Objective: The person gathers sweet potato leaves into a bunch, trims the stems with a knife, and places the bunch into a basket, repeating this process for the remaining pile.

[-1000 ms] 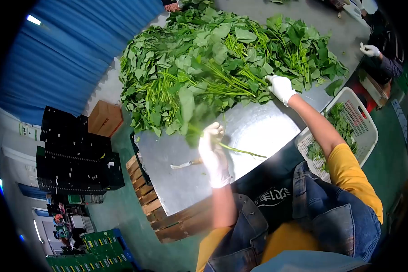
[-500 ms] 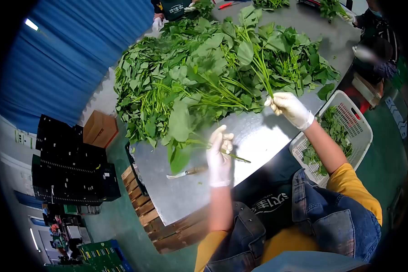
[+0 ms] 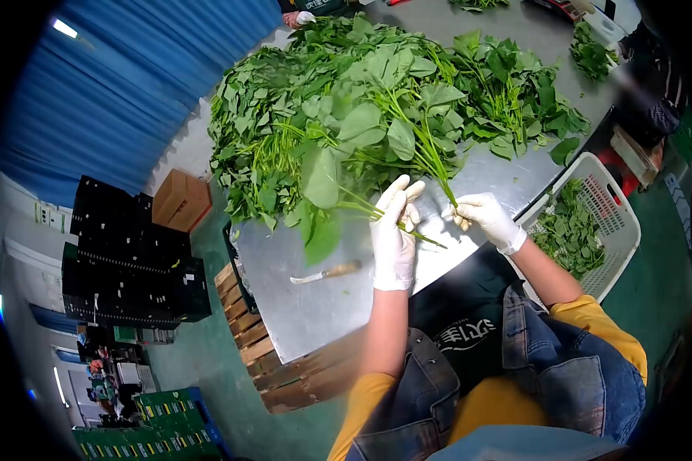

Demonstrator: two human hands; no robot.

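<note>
Our left hand (image 3: 394,237) grips a leafy stalk (image 3: 321,178), right hand (image 3: 482,218) pinches a stem bunch (image 3: 429,161), both just beside the greens pile (image 3: 269,123). Light, limp, bruisable: we'd hold stems.

Produce-packing shed: beyond the gloved left hand (image 3: 394,238), a heap of greens (image 3: 377,100) covers a steel table (image 3: 315,315). Well to that hand's left, black crates (image 3: 131,261) stand stacked on a green floor (image 3: 207,361), near a carton (image 3: 181,201). Right of the right hand (image 3: 484,219) stands a basket (image 3: 625,219) of leaves.
</note>
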